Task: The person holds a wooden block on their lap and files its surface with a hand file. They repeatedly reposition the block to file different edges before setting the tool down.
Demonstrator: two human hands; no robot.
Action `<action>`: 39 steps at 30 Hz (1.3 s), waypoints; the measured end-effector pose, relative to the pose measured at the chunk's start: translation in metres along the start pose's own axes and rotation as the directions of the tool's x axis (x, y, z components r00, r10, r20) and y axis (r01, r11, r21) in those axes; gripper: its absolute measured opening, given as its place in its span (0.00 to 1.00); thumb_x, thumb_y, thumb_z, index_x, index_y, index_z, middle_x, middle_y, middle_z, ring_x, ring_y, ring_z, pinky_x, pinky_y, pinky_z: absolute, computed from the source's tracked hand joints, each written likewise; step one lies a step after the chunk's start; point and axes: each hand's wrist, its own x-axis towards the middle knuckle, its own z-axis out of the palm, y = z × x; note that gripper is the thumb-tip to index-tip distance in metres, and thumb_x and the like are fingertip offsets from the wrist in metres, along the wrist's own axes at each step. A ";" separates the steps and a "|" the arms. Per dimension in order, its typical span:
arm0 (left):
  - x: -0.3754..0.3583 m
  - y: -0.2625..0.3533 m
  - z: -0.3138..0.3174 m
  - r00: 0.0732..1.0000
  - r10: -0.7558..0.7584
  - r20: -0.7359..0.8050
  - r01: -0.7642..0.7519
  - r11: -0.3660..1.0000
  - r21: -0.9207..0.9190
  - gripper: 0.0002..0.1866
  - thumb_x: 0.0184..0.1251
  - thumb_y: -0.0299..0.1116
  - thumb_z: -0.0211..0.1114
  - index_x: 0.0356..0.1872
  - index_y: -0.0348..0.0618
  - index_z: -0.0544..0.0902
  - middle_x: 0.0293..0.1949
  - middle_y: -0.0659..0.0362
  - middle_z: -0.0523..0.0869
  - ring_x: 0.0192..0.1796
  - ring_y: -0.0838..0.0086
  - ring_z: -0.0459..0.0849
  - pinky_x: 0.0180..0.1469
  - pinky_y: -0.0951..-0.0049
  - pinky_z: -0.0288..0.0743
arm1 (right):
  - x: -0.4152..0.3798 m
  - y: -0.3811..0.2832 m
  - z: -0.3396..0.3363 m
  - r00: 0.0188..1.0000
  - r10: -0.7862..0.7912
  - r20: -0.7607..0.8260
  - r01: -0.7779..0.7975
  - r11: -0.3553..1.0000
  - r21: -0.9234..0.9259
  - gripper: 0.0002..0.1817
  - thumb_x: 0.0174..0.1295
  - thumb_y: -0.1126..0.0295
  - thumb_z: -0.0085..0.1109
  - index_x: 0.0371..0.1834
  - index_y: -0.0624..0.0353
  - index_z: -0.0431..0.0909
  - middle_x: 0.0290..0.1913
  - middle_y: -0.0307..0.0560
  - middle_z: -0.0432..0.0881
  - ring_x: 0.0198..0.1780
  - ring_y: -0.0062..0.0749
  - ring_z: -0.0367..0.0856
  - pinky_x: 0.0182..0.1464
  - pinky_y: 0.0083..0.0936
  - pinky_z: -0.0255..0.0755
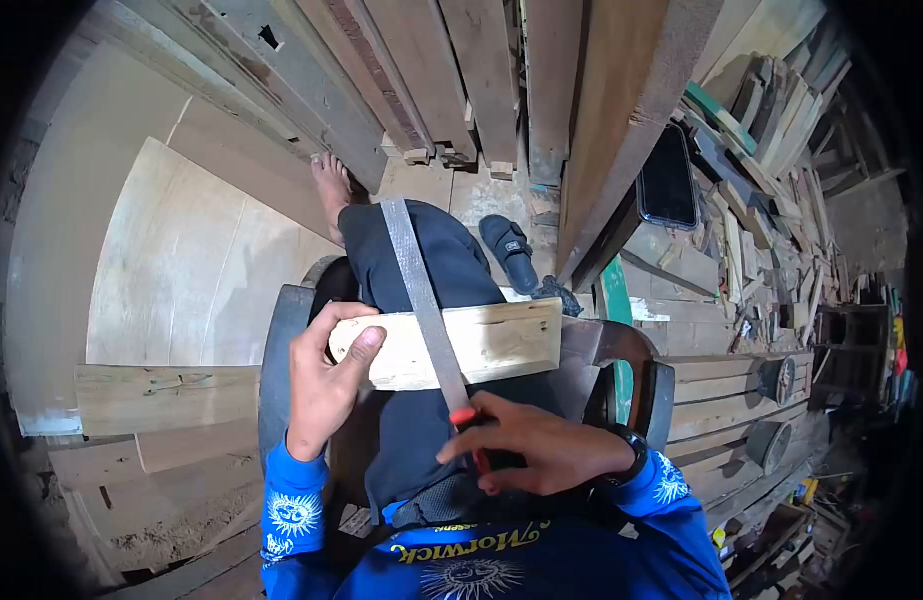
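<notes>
A pale wooden board with bevelled ends lies across my lap on dark trousers. My left hand is closed on its left end, thumb on top and fingers behind the far edge. Across the board's upper face lies a long flat metal file, its tip pointing away from me over my thigh. My right hand is loosely closed round the file's red handle, which its fingers partly cover. A dark watch is on the right wrist.
Several upright planks stand ahead. A phone rests on a wooden surface at the right, beside a heap of offcuts. One dark sandal is on the floor. Large pale panels lie at the left.
</notes>
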 end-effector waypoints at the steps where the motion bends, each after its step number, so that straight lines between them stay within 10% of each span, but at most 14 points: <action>1: 0.000 -0.001 0.001 1.000 0.007 -0.008 -0.007 1.000 -0.017 0.15 0.76 0.37 0.72 0.50 0.34 0.85 0.40 0.58 0.91 0.44 0.79 0.86 0.48 0.74 0.80 | -0.001 0.003 0.003 1.000 -0.001 0.004 0.001 1.000 -0.002 0.27 0.63 0.69 0.76 0.66 0.46 0.81 0.62 0.53 0.71 0.54 0.45 0.82 0.60 0.38 0.76; 21: -0.001 -0.003 0.002 0.994 0.033 -0.109 -0.039 0.998 -0.052 0.14 0.78 0.37 0.71 0.49 0.34 0.85 0.39 0.58 0.90 0.44 0.80 0.85 0.48 0.76 0.79 | 0.007 0.024 0.019 0.998 -0.037 0.041 0.036 0.999 0.029 0.21 0.64 0.78 0.69 0.61 0.52 0.82 0.54 0.47 0.79 0.56 0.45 0.81 0.59 0.41 0.75; 29: 0.002 0.000 -0.005 0.987 0.017 -0.157 -0.023 0.999 -0.035 0.15 0.80 0.39 0.68 0.51 0.36 0.84 0.42 0.59 0.88 0.45 0.79 0.83 0.50 0.76 0.77 | 0.011 0.022 0.005 0.994 0.104 0.016 -0.105 0.976 0.191 0.16 0.65 0.80 0.66 0.56 0.56 0.87 0.50 0.48 0.87 0.40 0.38 0.90 0.42 0.33 0.84; 35: 0.001 -0.002 -0.006 0.990 0.008 -0.141 -0.013 0.999 -0.032 0.16 0.81 0.41 0.67 0.53 0.35 0.84 0.41 0.59 0.87 0.45 0.80 0.82 0.49 0.76 0.76 | 0.015 0.025 0.023 0.970 0.043 0.241 -0.093 0.975 0.203 0.14 0.67 0.79 0.65 0.54 0.55 0.88 0.48 0.47 0.88 0.46 0.41 0.90 0.47 0.33 0.84; 39: 0.003 -0.003 -0.005 0.992 0.012 -0.122 -0.016 0.999 -0.033 0.17 0.82 0.41 0.67 0.53 0.36 0.83 0.42 0.59 0.87 0.46 0.80 0.82 0.50 0.76 0.76 | 0.019 0.010 0.012 0.993 0.110 0.031 -0.114 0.970 0.213 0.12 0.69 0.77 0.64 0.53 0.55 0.88 0.50 0.46 0.89 0.48 0.42 0.89 0.47 0.33 0.83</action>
